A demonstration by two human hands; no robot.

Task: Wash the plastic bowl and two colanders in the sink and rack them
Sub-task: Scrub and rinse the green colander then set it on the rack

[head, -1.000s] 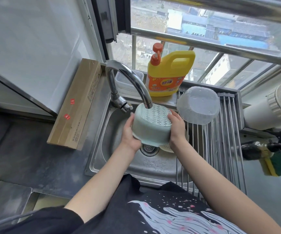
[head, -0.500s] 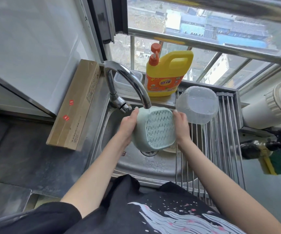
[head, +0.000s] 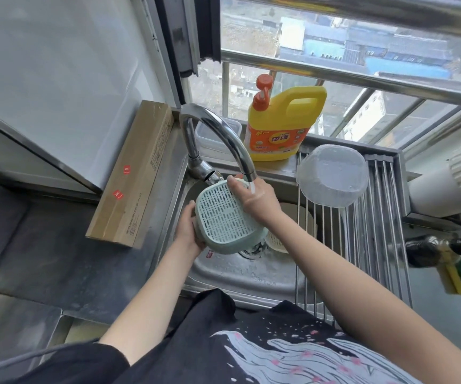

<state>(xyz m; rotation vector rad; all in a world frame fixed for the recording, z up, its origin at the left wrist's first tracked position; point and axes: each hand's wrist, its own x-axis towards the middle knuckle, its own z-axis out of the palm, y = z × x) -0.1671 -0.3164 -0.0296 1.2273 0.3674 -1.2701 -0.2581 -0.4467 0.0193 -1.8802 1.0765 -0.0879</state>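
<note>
The yellow soap jug (head: 284,126) on the far ledge had an orange label with Chinese writing, too small to read. A long brown box (head: 132,176) with two red stickers lay left of the steel sink (head: 246,275).

The left hand (head: 189,231) and right hand (head: 254,195) both gripped the green colander (head: 225,217), tilted under the tap (head: 218,137). Water ran on the right hand. The clear plastic bowl (head: 333,176) sat upside down on the rack (head: 376,245) to the right. A pale colander (head: 276,239) lay in the sink.

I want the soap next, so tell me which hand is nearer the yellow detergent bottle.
Right. The right hand is on the green colander's top edge under the faucet, just below the yellow detergent bottle. The left hand holds the colander's lower left side, farther away.
</note>
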